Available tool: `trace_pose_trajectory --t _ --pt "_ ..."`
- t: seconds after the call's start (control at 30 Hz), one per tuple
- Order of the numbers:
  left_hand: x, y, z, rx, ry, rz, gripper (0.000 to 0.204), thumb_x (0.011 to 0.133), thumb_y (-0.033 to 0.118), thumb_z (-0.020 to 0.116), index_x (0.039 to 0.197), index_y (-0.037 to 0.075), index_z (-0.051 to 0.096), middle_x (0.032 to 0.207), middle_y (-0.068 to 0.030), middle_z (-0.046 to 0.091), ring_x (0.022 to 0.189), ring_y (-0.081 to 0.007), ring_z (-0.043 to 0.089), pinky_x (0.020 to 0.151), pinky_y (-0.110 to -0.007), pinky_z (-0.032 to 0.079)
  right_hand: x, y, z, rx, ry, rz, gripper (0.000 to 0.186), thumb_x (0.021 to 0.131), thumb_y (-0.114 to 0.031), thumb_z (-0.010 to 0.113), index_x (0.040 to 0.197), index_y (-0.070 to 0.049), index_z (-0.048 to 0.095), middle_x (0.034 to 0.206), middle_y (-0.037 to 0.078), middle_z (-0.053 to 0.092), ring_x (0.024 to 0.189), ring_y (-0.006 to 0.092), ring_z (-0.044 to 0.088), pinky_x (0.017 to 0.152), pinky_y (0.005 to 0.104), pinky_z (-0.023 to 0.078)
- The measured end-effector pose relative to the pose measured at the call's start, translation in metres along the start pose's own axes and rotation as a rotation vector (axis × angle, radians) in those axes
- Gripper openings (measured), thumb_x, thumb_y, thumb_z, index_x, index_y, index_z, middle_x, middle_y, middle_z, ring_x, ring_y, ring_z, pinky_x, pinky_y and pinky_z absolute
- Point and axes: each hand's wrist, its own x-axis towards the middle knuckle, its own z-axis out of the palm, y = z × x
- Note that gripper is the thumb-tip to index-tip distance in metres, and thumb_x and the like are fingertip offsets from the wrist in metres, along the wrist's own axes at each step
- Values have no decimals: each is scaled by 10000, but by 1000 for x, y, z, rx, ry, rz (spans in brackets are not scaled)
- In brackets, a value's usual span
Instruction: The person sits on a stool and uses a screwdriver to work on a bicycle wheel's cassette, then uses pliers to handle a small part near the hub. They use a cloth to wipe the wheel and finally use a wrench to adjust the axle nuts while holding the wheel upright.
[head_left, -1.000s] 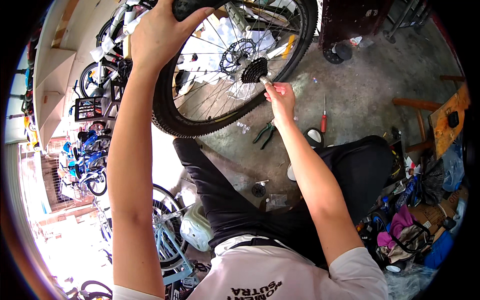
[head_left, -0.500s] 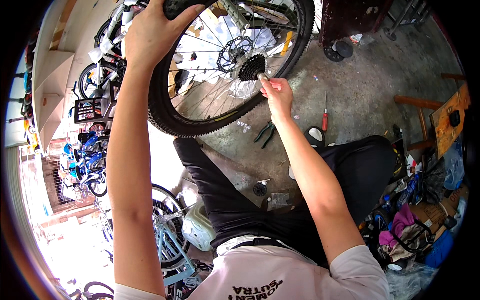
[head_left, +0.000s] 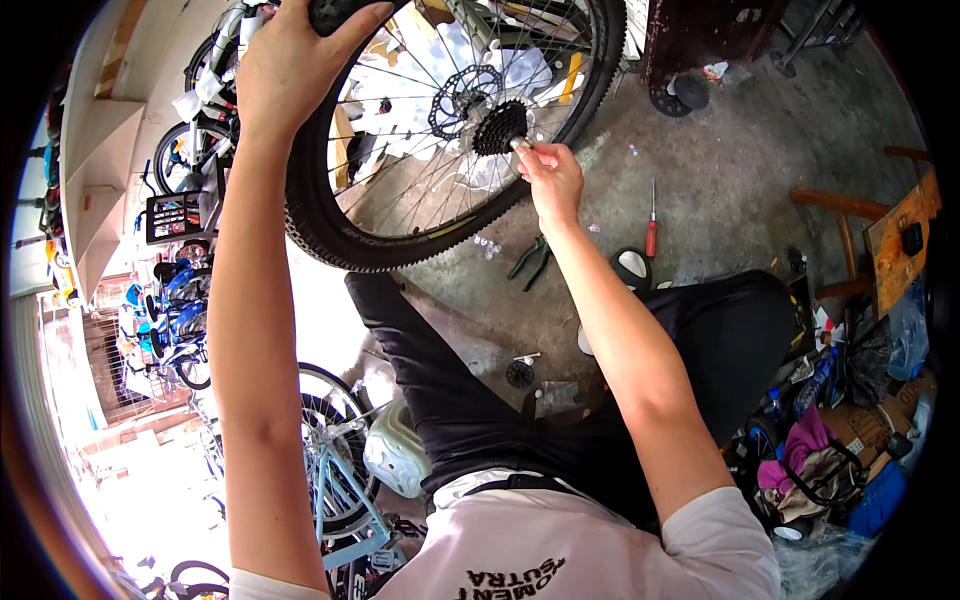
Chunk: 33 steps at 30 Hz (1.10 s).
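A bicycle wheel with a knobby black tyre (head_left: 306, 190) stands tilted in front of me. My left hand (head_left: 285, 80) is wrapped round the tyre at its upper left, thumb stretched along the rim side. At the hub, my right hand (head_left: 553, 188) pinches a small silvery metal part (head_left: 520, 144) between thumb and fingers. That part sits at the axle end, against the black cassette (head_left: 498, 128); its exact kind is hidden by the fingers. Behind the cassette, a brake disc (head_left: 455, 98) shows through the spokes.
Green-handled pliers (head_left: 537, 262) and a red-handled screwdriver (head_left: 652, 236) lie on the concrete floor. Several bicycles stand at the left, with a light-blue one (head_left: 345, 490) near my leg. A wooden stool (head_left: 890, 265) and heaped bags and boxes are at the right.
The wheel and both hands have shifted slightly left. My right fingers have come closer to the cassette, and less of the metal part sticks out between them.
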Motion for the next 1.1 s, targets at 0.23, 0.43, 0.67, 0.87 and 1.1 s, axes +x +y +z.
trace_pose_trajectory --t 0.23,0.43,0.67,0.87,1.1 --pt "-4 1 -3 2 -12 -16 712 846 647 750 1306 110 662 1063 -165 762 985 -299 752 868 -386 560 6 14 2 -52 59 -15 239 871 -162 838 938 4 679 793 63 723 725 125 682 661 285 534" --pt "-4 -2 -8 -90 -63 -81 703 855 617 763 1294 76 667 1026 -168 767 958 -293 758 862 -376 562 14 20 3 -95 13 -134 254 876 -205 832 927 4 695 810 82 747 712 156 699 685 288 545" --pt "4 -29 6 60 -102 -204 900 849 760 657 1456 107 532 1197 -258 714 1146 -406 689 977 -440 526 44 -8 -6 -511 -169 -177 513 844 -495 815 1059 -43 700 897 100 768 842 236 742 770 360 565" --pt "10 -35 0 150 -140 -221 896 851 765 643 1453 111 534 1194 -246 720 1145 -406 689 969 -451 525 81 -127 -45 -824 -688 -43 479 880 -413 811 1164 -52 677 907 52 715 796 148 669 730 301 544" --pt "33 -54 36 82 -60 -20 836 907 732 602 1400 58 570 1243 -261 699 1165 -379 690 982 -470 519 72 -273 -174 -666 -405 -372 329 1023 -343 653 1233 -90 678 996 -20 666 919 86 610 858 276 498"
